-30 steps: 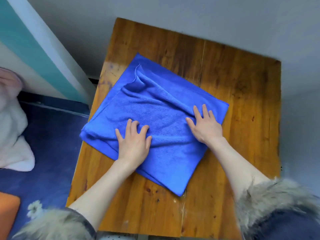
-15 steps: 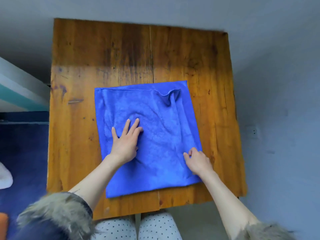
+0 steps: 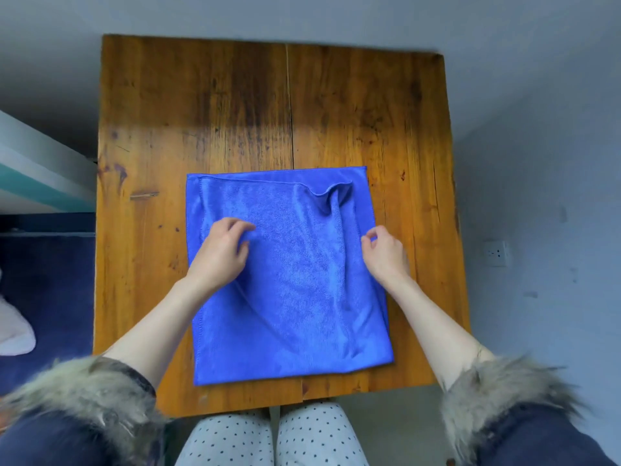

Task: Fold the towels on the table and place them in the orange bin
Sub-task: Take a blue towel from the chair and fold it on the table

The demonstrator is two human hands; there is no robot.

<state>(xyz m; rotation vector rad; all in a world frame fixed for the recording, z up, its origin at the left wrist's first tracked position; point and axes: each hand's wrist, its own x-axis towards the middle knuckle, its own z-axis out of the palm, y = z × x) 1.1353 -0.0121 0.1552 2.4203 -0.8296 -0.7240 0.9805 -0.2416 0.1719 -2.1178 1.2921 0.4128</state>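
A blue towel (image 3: pixel 295 297) lies folded into a rough square on the near half of the wooden table (image 3: pixel 201 112). Its top layer is rumpled at the far right corner. My left hand (image 3: pixel 218 253) rests on the towel's left part with curled fingers that pinch the fabric; creases run from it toward me. My right hand (image 3: pixel 386 253) sits at the towel's right edge, thumb and forefinger curled onto that edge. The orange bin is out of view.
The far half of the table is bare wood. A white cloth (image 3: pixel 13 331) lies on the dark blue floor to the left. A wall socket (image 3: pixel 495 253) is on the grey wall to the right. My knees (image 3: pixel 268 438) are under the table's near edge.
The view swung until the towel lies square to me. My left hand went from flat to curled and pinching. My right hand slid up the towel's right edge.
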